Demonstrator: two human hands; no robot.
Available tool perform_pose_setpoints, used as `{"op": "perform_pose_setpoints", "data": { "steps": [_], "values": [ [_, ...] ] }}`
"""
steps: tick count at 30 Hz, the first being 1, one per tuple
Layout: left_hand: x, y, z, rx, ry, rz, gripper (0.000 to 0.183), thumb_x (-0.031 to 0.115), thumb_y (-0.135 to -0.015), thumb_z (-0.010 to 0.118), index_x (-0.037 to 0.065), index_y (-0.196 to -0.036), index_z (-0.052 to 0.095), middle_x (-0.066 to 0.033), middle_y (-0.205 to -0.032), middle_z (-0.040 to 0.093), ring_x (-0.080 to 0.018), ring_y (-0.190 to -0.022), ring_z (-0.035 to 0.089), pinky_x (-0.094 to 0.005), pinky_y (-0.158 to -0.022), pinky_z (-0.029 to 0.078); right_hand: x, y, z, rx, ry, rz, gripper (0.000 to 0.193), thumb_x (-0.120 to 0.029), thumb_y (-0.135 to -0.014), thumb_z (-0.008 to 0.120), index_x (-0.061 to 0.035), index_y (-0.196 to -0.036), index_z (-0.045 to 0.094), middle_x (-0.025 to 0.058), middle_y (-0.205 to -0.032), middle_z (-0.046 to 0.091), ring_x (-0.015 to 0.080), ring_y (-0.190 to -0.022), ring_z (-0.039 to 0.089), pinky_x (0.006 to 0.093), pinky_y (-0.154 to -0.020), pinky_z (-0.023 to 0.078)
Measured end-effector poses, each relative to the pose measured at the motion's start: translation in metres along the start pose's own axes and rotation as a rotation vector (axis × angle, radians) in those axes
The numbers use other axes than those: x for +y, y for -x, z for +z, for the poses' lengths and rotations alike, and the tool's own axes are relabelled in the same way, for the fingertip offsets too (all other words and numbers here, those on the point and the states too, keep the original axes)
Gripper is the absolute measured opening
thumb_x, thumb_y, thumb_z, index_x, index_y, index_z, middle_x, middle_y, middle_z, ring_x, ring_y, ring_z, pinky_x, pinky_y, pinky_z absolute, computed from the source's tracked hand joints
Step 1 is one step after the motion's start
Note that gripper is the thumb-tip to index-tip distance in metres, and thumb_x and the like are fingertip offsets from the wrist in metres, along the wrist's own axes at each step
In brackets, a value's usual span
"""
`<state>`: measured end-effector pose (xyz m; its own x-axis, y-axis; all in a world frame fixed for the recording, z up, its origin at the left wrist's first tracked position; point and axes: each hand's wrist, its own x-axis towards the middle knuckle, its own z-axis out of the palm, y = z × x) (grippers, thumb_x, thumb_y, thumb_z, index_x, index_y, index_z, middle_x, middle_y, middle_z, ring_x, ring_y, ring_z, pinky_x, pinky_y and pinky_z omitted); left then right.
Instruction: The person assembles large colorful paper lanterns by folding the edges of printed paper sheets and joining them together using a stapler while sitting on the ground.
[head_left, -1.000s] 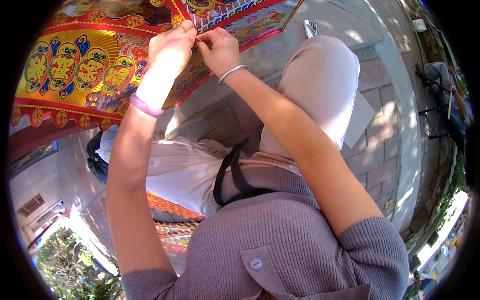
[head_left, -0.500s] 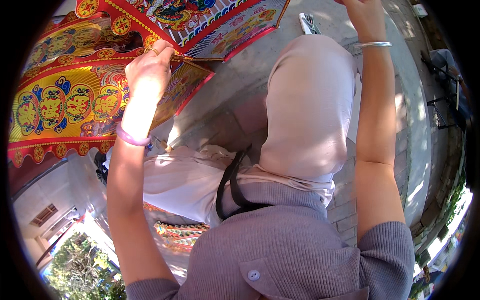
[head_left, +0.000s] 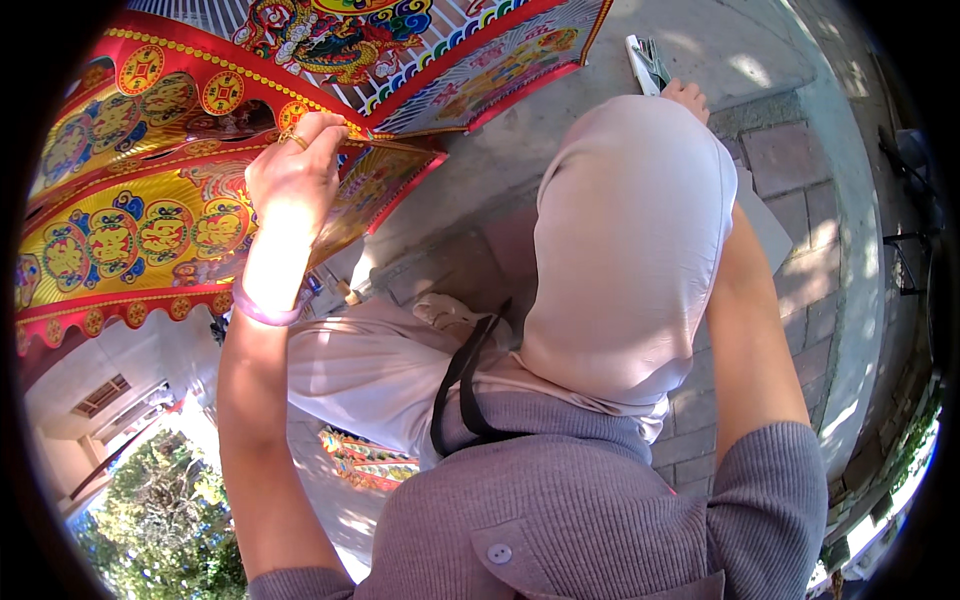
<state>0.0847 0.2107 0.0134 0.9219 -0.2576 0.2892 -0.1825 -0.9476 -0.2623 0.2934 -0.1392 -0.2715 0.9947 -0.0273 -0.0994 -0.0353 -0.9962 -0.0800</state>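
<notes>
My left hand (head_left: 298, 172) is closed, pinching the red, gold-dotted edge of a large decorated paper structure (head_left: 135, 240). Its panels are yellow, red and blue with round emblems, coin shapes and a dragon figure. Two of its panels meet at a corner beside my fingers. My right hand (head_left: 688, 101) reaches down past my raised knee (head_left: 630, 220), which hides most of it. Its visible fingers are stretched out close to a metal hand tool with a white side (head_left: 645, 65), lying on the grey ground. Whether they touch the tool is hard to tell.
A flat pale sheet (head_left: 768, 232) lies on the paving beyond my right forearm. Another colourful decorated piece (head_left: 365, 462) sits behind my left leg. Dark folding-chair-like frames (head_left: 905, 240) stand at the far right. A black strap (head_left: 460, 375) hangs at my waist.
My right hand has come down from the upper edge to the ground by the tool, behind my knee. My left hand keeps its pinch on the paper edge. The view has shifted slightly.
</notes>
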Motion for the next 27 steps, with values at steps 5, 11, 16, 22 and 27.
{"op": "perform_pose_setpoints", "data": {
  "steps": [5,11,16,22,27],
  "values": [
    [-0.001,0.001,-0.001,-0.050,-0.033,-0.018,0.009,0.009,-0.078,0.067,0.014,-0.085,0.067,0.0049,-0.094,0.067,-0.0182,-0.069,0.066,-0.0287,-0.060,0.053,0.018,0.025,-0.069,-0.482,-1.160,0.173,0.045,-0.039,-0.087,0.063,-0.0017,-0.112,0.057,0.0137,-0.099,0.062,0.0302,-0.093,0.060,0.0412,-0.083,0.050],
    [-0.007,0.004,0.004,-0.073,-0.052,0.016,0.016,0.006,-0.076,0.061,0.013,-0.090,0.064,0.0049,-0.097,0.064,-0.0231,-0.071,0.065,-0.0338,-0.060,0.053,0.020,0.075,-0.203,-0.307,-2.121,-0.114,0.049,-0.015,-0.086,0.054,0.0028,-0.130,0.042,0.0206,-0.126,0.053,0.0319,-0.116,0.054,0.0453,-0.102,0.043],
    [-0.009,0.004,0.006,-0.147,0.039,-0.047,0.007,0.017,-0.086,0.050,0.013,-0.089,0.055,-0.0092,-0.079,0.063,-0.0293,-0.078,0.064,-0.0422,-0.064,0.051,-0.011,0.162,-0.305,-0.192,-1.321,-0.533,0.056,-0.013,-0.079,0.055,0.0078,-0.130,0.043,0.0175,-0.119,0.058,0.0305,-0.110,0.058,0.0429,-0.098,0.045],
    [-0.011,0.004,0.010,-0.070,0.038,0.009,0.018,0.001,-0.070,0.055,0.009,-0.085,0.059,-0.0041,-0.088,0.060,-0.0276,-0.075,0.064,-0.0403,-0.060,0.052,-0.095,0.220,-0.273,0.005,-0.279,-0.853,0.040,-0.019,-0.070,0.068,0.0045,-0.099,0.056,0.0201,-0.096,0.057,0.0357,-0.090,0.060,0.0424,-0.078,0.049],
    [-0.012,0.005,0.011,-0.058,0.035,0.010,0.016,0.003,-0.073,0.054,0.010,-0.086,0.060,-0.0040,-0.090,0.061,-0.0275,-0.078,0.064,-0.0404,-0.061,0.052,-0.145,0.220,-0.234,0.065,-0.036,-0.811,0.034,-0.016,-0.073,0.065,0.0033,-0.099,0.057,0.0186,-0.098,0.057,0.0338,-0.090,0.060,0.0409,-0.077,0.049]
  ]
}}
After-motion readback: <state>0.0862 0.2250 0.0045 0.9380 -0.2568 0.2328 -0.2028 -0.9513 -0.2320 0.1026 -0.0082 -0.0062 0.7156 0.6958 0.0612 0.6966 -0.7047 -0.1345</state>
